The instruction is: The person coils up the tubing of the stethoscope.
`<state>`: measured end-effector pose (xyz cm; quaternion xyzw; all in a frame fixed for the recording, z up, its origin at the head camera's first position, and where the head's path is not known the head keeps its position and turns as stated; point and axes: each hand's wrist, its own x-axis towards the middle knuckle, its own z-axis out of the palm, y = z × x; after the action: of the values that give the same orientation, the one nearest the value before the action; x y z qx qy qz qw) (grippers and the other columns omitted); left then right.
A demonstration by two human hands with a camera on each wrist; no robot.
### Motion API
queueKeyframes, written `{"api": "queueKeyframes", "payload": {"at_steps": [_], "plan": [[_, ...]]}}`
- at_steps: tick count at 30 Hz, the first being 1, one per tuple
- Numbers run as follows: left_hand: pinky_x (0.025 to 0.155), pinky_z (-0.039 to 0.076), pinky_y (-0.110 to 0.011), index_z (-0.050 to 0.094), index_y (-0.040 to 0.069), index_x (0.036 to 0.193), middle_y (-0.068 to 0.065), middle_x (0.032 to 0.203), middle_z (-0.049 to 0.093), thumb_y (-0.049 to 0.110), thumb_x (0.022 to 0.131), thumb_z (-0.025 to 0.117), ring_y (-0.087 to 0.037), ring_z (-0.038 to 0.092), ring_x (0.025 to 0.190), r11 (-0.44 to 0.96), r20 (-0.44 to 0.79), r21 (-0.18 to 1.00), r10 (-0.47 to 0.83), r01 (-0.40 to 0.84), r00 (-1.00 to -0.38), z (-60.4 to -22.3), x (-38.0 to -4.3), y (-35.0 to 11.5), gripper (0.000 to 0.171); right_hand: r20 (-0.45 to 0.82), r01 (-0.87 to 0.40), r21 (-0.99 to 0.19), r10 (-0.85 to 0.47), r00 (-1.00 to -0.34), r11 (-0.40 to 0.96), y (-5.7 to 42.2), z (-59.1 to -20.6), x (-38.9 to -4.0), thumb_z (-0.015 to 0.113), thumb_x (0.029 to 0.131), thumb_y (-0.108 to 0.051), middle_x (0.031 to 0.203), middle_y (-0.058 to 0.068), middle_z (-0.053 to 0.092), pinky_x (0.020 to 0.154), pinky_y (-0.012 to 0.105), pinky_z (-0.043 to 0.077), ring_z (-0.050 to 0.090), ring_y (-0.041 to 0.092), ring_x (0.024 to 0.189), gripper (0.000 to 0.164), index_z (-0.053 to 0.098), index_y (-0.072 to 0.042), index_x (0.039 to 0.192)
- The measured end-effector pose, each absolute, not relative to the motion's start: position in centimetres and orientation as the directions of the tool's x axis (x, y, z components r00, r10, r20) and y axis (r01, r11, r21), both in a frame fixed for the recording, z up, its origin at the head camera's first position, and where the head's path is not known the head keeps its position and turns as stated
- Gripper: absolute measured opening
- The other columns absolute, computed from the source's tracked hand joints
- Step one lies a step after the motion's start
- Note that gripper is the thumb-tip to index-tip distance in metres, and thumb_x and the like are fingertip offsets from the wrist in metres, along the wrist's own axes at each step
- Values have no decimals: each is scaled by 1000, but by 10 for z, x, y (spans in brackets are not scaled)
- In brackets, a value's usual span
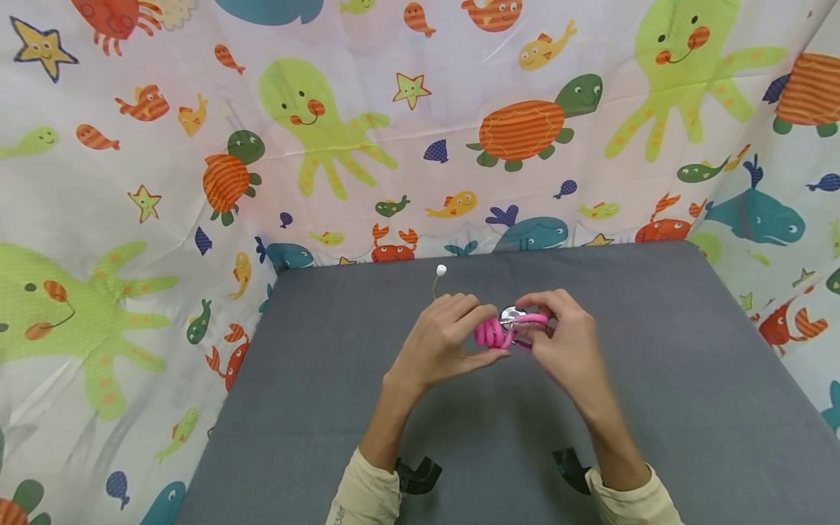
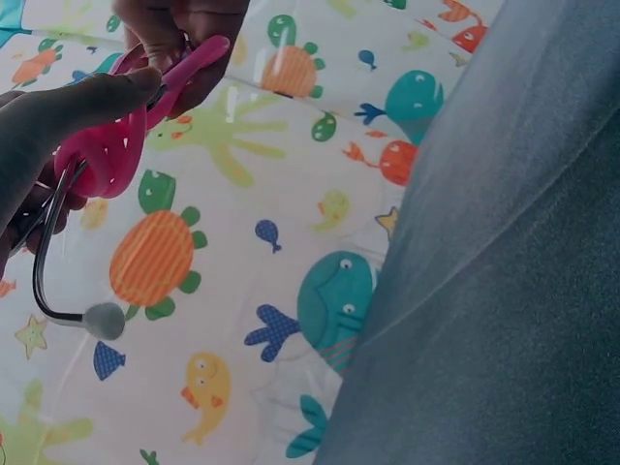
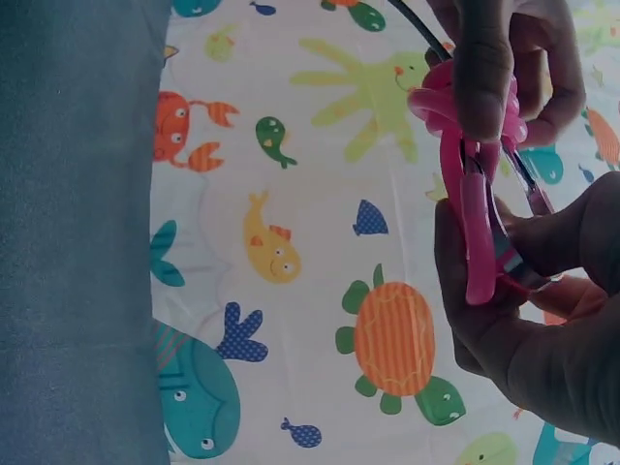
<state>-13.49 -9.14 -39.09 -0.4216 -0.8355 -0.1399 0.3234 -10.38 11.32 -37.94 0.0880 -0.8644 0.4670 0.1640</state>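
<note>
Between both hands, above the table, is a stethoscope (image 1: 488, 334) with pink tubing wound into a tight coil. My left hand (image 1: 441, 341) grips the coiled part, thumb along its near side. A thin metal ear tube with a pale ear tip (image 1: 441, 270) sticks up beyond that hand; the left wrist view shows this ear tip (image 2: 104, 321) too. At the coil's other end, my right hand (image 1: 569, 341) pinches a pink tube loop (image 3: 478, 237) and the shiny metal chest piece (image 1: 512, 314). Fingers partly hide the rest of the stethoscope.
A grey cloth-covered table (image 1: 315, 379) lies beneath the hands. Behind it and at both sides hangs a white curtain (image 1: 367, 44) printed with sea animals. Black mounts (image 1: 420, 477) sit by the wrists, near the beige sleeves (image 1: 367, 487).
</note>
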Motion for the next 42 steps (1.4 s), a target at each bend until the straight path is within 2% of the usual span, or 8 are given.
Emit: {"api": "queueKeyframes", "payload": {"at_steps": [2,5,15,20,26,34,38,42], "plan": [[78,49,-22,76,11,112,2,92,68,48,77,91,-11,61,84,603,661,-50,617,796,-426,-391,-135,-91,53,390,-321,-755,-2,-921,572,111,-380,-104,77,81,14,96,18,60,70,18,56,63,28,83,27,74,3,105],[76,50,-21,75,11,110,2,89,69,47,77,91,-11,61,82,604,674,-67,614,794,-410,-391,-135,-91,51,389,-331,-739,-30,-921,587,108,-379,-105,74,80,16,94,18,57,65,14,48,60,28,79,27,74,2,103],[71,47,-21,76,10,104,2,86,73,46,77,89,-10,60,76,595,711,-123,611,794,-348,-391,-136,-91,47,277,-324,-785,-168,-946,528,118,-376,-110,71,87,8,92,14,52,61,21,51,56,23,78,9,75,3,94],[74,49,-21,77,10,101,2,85,74,47,75,91,-10,61,76,563,717,-133,623,815,-313,-391,-135,-92,47,216,-294,-863,-226,-950,412,125,-375,-112,75,87,7,96,17,60,67,20,56,62,24,81,17,76,1,103],[73,49,-21,78,11,101,2,84,73,46,77,90,-9,61,76,532,705,-183,657,827,-266,-389,-136,-93,44,213,-290,-822,-207,-955,490,118,-376,-115,73,82,12,86,14,51,58,24,48,51,24,75,25,76,0,104],[73,46,-22,76,10,103,1,84,71,45,77,90,-11,59,78,552,693,-147,649,821,-313,-390,-136,-96,46,252,-382,-770,-308,-918,510,116,-383,-115,59,92,11,125,24,63,72,20,53,63,31,98,34,70,3,124],[73,47,-23,76,9,104,1,86,72,44,78,90,-11,60,79,556,690,-109,639,824,-339,-391,-137,-98,46,196,-370,-817,-391,-899,442,125,-384,-116,59,99,5,122,19,68,75,20,55,63,27,96,34,63,0,132],[74,48,-23,76,9,105,0,87,72,43,75,92,-12,61,80,555,702,-62,615,829,-359,-390,-138,-101,49,214,-423,-799,-455,-865,428,132,-382,-118,67,97,1,122,14,68,75,23,57,62,24,96,41,61,-3,137]]}}
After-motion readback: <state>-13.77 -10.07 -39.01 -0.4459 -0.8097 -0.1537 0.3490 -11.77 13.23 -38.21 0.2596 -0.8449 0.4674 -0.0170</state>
